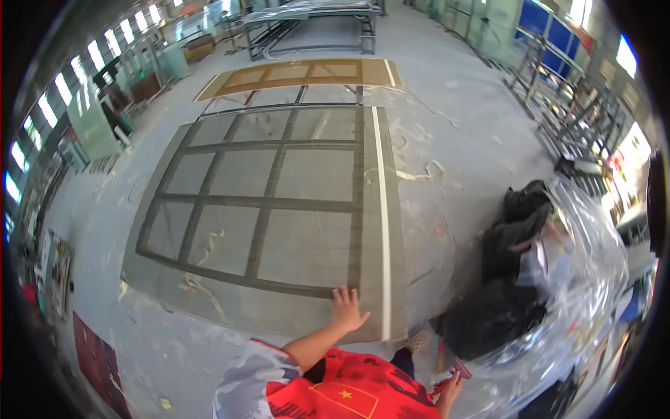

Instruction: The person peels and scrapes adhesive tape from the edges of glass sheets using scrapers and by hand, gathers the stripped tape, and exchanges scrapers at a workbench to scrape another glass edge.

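Though transparent, tinted sheet [305, 241]; grey workshop floor [464, 126]

Sheet [307, 241]: I see translucent grey, one white stripe; frame [307, 204]: dark grid; farther panel [289, 75]: amber-brown, white-striped; shirt [349, 383]: red, yellow-outlined rectangle, yellow star; sleeve [246, 377]: blotched grey-white; handheld tool [462, 369]: dark red; bags [497, 318]: black

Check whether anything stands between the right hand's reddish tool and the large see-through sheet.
No clear barrier: in this view a shoe and a slim red-brown item show between the reddish tool in the right hand and the sheet, but the way over them looks open.
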Motion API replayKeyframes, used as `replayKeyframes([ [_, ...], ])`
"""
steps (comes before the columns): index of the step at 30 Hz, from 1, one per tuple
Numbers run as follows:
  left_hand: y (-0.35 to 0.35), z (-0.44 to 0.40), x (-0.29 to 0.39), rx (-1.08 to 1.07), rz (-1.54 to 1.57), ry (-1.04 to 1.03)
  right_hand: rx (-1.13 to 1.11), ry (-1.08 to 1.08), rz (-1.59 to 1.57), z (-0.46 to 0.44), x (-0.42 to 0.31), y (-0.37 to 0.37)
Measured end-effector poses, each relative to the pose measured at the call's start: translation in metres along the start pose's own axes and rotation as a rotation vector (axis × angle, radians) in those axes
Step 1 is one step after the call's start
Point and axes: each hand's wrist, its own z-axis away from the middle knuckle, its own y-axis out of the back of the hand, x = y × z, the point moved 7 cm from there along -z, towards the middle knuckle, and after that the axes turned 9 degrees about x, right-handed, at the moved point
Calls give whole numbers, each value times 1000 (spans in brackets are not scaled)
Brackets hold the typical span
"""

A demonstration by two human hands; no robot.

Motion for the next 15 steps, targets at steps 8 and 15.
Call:
replayKeyframes([
  [8, -24, -24, 40, 21, 115, 535, -700, 398, 623, -240, -229, -210],
  [15, -34, -38, 95, -131, 147, 744, -903, 566, 735, -286, -294, -382],
])
